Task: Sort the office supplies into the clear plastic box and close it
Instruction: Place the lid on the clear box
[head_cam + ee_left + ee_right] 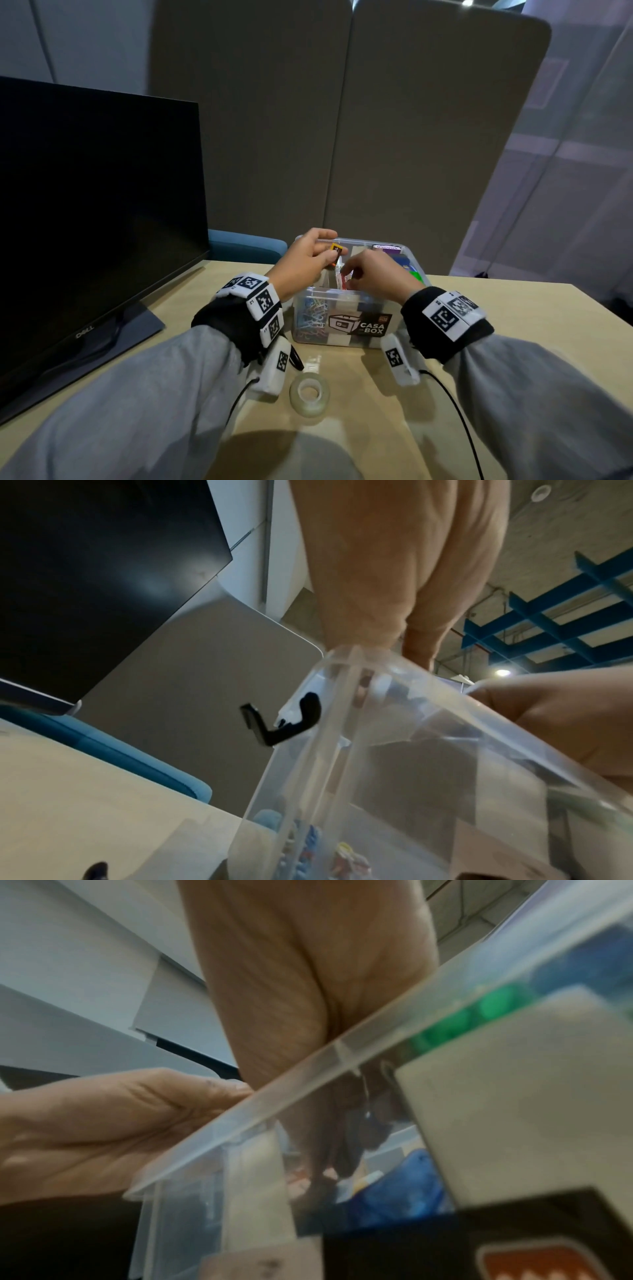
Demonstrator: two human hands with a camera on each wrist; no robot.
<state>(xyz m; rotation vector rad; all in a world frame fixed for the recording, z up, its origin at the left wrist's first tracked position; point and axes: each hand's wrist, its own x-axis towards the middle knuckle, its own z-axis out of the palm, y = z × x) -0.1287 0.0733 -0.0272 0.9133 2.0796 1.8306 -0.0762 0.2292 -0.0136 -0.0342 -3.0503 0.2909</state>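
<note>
Office supplies are mostly inside the clear plastic box (346,322) already, though nearest the person a roll of clear tape (309,394) lies out on the wooden desk (513,329), just in front of the box and between the two grey sleeves. The box stands in the middle of the desk, lid off, with a "CASA BOX" label (359,324) on its near wall and coloured paper clips (312,317) heaped in the near left compartment.

Above the open top both hands work close together. The left hand (306,262) has its fingers curled, thumb and fingertips pinching a small orange-and-dark item (336,253) that I cannot identify. The right hand (373,275) is curled too, fingertips dipping into a middle compartment at something red and white; whether it truly grips it I cannot tell, and the wrist views are too blurred to settle it.

My guess is that the small item is about to be dropped into its slot. To do that well, lower it until it is below the rim before letting go, keep it clear of the dividers, and lay it flat so that nothing stands proud and blocks the lid later. The right hand would best steady or part the contents rather than crowd the slot.

Farther back sit purple, blue and green items at the box's far right (406,262). A dark Dell monitor (96,219) stands left, grey partition panels (342,120) behind.
</note>
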